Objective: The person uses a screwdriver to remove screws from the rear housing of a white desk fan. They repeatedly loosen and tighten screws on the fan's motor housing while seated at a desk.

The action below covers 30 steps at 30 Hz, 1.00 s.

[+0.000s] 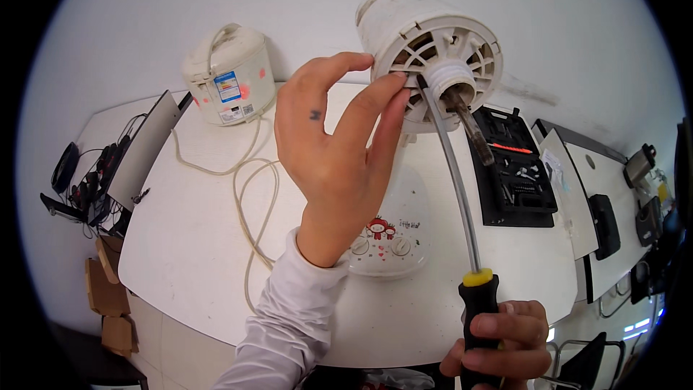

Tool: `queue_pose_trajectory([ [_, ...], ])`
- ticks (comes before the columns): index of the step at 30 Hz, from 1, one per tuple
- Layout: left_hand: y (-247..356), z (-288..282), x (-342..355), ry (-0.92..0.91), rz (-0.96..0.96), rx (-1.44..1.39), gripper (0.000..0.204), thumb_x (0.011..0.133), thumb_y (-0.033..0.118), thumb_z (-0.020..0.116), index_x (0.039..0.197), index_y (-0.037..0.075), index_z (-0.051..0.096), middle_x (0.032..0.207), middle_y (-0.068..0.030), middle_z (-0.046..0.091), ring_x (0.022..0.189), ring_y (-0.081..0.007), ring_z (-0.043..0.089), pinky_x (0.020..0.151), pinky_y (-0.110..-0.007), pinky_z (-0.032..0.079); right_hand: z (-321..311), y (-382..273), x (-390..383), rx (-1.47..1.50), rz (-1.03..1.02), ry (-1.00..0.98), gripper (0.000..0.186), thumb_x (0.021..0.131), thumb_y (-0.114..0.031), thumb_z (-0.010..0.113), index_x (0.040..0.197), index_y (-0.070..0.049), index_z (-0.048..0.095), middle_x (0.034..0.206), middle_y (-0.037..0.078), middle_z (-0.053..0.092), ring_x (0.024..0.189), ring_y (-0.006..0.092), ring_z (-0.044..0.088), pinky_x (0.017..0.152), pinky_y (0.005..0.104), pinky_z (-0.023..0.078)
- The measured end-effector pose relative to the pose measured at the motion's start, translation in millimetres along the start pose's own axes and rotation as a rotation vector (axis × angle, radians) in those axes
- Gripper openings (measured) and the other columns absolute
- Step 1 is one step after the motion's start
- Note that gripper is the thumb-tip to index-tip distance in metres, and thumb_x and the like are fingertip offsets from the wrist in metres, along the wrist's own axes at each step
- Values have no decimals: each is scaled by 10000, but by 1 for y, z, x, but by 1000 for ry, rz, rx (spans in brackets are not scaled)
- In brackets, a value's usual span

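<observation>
A white fan motor housing (426, 36) with a slotted front and a threaded white collar stands above its white base (393, 235), which has two knobs and a cartoon print. My left hand (339, 144) is raised against the housing's left edge, fingertips touching the slotted face. My right hand (502, 343) grips the black and yellow handle of a long screwdriver (462, 202). Its shaft runs up to the housing, with the tip at the slots beside the collar.
A white rice cooker (227, 76) sits at the back left, its cord (249, 195) looping across the white table (180, 245). A black tool case (512, 170) lies open at the right. Cables and dark devices lie at both sides, cardboard boxes (108, 289) on the floor.
</observation>
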<state>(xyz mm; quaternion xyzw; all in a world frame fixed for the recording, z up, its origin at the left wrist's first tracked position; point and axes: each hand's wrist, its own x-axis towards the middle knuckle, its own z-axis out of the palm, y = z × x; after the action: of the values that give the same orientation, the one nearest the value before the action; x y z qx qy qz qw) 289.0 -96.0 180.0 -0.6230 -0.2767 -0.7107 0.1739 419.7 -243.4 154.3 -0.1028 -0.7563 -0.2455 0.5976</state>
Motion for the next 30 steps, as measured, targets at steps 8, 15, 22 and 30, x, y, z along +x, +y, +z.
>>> queue_pose_trajectory([
  [8,-5,2,0,24,28,-11,197,687,48,779,861,114,713,1003,-38,623,911,-205,567,750,-340,438,-7,-2,3,62,78,-212,348,777,14,670,958,-181,446,954,102,581,851,348,674,660,359,572],
  [15,-7,8,2,52,54,-41,214,653,32,772,838,104,693,976,-49,606,874,-227,555,720,-332,432,1,1,-12,178,163,44,354,736,-20,693,934,-195,456,946,104,585,907,356,651,720,381,556],
  [22,2,2,2,0,-86,-110,160,717,15,751,856,85,716,990,-65,626,963,-199,570,827,-341,436,-22,6,-26,191,361,-8,426,732,-39,779,891,-275,462,892,-69,510,919,133,583,926,300,463],
  [30,7,3,2,-15,-168,-147,130,731,27,734,848,72,700,1007,-75,623,988,-205,549,881,-344,405,-18,8,-46,225,347,52,516,683,87,726,880,-306,457,890,-87,537,890,113,583,968,334,416],
])
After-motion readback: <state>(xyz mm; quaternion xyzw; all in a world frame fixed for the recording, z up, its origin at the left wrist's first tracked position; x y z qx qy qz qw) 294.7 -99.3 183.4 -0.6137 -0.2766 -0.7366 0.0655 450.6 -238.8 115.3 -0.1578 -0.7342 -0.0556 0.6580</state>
